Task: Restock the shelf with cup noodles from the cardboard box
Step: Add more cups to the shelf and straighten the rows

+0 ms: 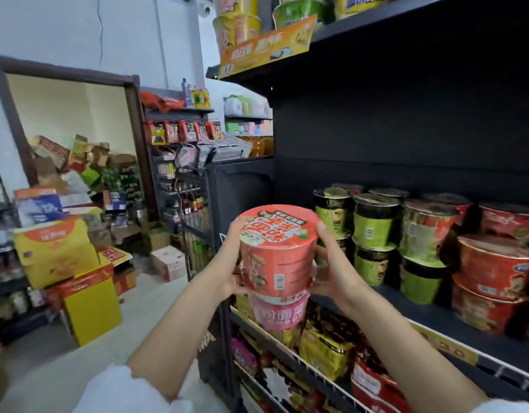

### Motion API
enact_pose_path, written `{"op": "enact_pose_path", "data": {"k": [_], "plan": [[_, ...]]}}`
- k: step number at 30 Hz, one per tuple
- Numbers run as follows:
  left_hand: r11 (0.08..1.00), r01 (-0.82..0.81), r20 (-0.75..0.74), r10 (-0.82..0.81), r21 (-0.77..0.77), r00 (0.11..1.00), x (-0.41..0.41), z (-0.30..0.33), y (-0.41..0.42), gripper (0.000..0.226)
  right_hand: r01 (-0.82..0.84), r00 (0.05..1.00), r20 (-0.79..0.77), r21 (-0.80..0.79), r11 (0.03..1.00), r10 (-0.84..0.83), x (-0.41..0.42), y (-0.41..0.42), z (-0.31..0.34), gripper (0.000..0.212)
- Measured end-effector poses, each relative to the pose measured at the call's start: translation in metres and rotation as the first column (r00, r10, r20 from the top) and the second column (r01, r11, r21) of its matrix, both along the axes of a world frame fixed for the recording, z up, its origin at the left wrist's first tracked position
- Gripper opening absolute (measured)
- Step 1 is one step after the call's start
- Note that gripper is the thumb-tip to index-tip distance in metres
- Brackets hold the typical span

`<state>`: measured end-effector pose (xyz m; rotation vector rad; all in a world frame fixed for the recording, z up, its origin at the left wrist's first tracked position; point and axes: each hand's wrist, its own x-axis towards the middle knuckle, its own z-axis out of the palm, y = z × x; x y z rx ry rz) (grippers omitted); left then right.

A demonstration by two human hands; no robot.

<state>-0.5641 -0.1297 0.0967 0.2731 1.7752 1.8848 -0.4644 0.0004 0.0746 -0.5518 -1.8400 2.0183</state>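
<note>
My left hand (232, 268) and right hand (331, 271) clasp 2 stacked cup noodles, a red paper cup (276, 251) over a pink one (279, 312), left of the green cups (373, 231) on the black metal shelf (454, 320). I'd keep the stack plumb, sliding it into that gap.

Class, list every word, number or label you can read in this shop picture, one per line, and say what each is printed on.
"3 0": yellow price strip on the shelf edge; other digits unclear.
Large white Chinese characters, upside down: lid of the red cup noodles; not legible.
Barcode on that cup: digits too small.
Orange shelf banner: blurred.
Yellow cartons: blurred.
</note>
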Motion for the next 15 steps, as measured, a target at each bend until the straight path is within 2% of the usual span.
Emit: {"op": "enact_pose_path", "data": {"k": [3,9,15], "plan": [[1.0,-0.006,0.003,0.006,0.025,1.0,-0.068,0.013,0.026,0.051,-0.064,0.997,-0.029,0.035,0.997,0.065,-0.062,0.03,0.018,0.037],[0.998,0.006,0.004,-0.007,0.069,1.0,-0.183,0.035,0.076,0.055,-0.066,0.996,-0.049,0.106,0.992,0.071,-0.18,0.079,0.041,0.035],[0.996,0.053,0.008,-0.054,0.072,0.999,-0.283,0.027,0.131,0.058,0.052,0.999,-0.016,0.111,0.992,-0.051,-0.277,0.127,0.033,0.058]]}}
